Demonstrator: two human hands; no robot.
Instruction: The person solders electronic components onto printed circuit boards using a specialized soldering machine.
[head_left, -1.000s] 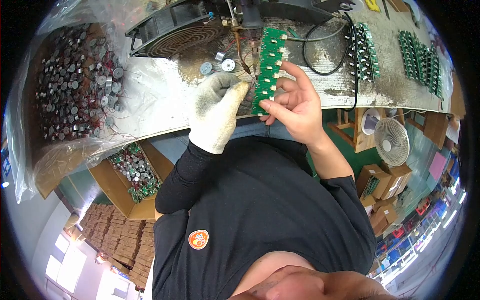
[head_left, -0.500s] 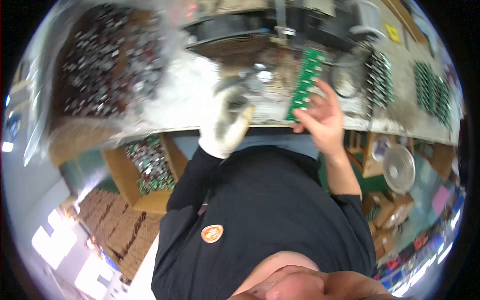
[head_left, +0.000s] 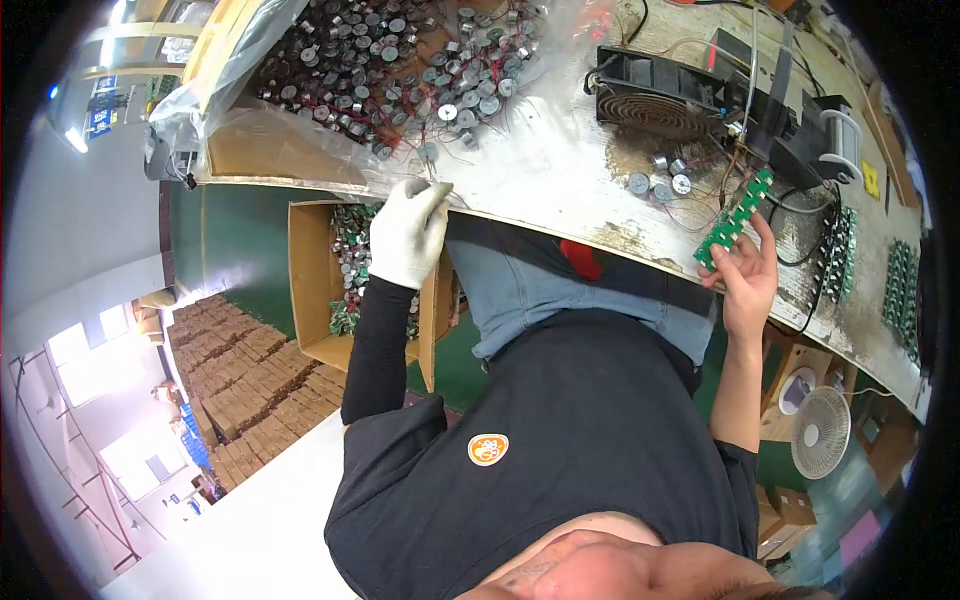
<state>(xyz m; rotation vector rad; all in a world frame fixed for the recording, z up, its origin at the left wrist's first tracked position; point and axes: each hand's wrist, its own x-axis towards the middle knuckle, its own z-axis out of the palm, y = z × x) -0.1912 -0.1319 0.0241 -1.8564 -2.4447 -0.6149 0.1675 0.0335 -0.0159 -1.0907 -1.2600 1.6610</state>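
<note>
My right hand (head_left: pixel 745 278) pinches the lower end of a long green circuit board (head_left: pixel 735 220), which tilts up to the right over the table's front edge. White parts sit in a row along the board. My left hand (head_left: pixel 408 235), in a white glove, is at the front edge of the table beside a pile of small round metal motors (head_left: pixel 390 60) with thin red wires. Its fingers are curled together; what they hold, if anything, is too small to make out. Several loose motors (head_left: pixel 660 182) lie left of the board.
A black fan (head_left: pixel 660 90) and a wire spool (head_left: pixel 842 140) stand at the back. More green boards (head_left: pixel 900 290) are lined up at the right. Below the table's left part is a cardboard box (head_left: pixel 312 290) of parts. A white round fan (head_left: pixel 822 432) stands lower right.
The head view has swung left. My left hand has moved left, away from the loose motors to the table edge by the pile. The right hand keeps hold of the circuit board.
</note>
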